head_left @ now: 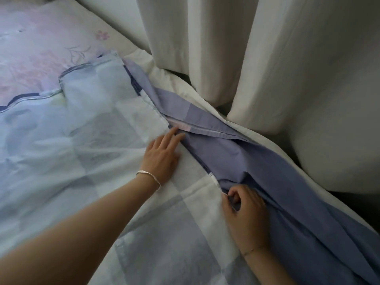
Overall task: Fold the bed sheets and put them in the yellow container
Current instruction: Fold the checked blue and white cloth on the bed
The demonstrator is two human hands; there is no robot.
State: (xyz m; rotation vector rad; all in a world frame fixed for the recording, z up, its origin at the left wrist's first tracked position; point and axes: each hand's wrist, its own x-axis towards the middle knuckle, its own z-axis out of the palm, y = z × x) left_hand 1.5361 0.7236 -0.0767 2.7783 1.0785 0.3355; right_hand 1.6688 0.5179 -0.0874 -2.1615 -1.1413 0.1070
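While the bed sheet is lying spread across the bed, only its blue edge turned back, the left hand is pressing it flat with straight fingers and the right hand is pinching the hem, so folding is seemingly just beginning, no yellow container showing.

sheet top face is showing big pale blue/white/grey checks, w/ navy trim running along far edge. turned-over side is reading mostly solid periwinkle blue, lighter lilac block nr the top, pink band by the hem. bed cover is showing faded pink/lilac floral print on cream. curtain is hanging plain off-white. bracelet is looking silver-white.
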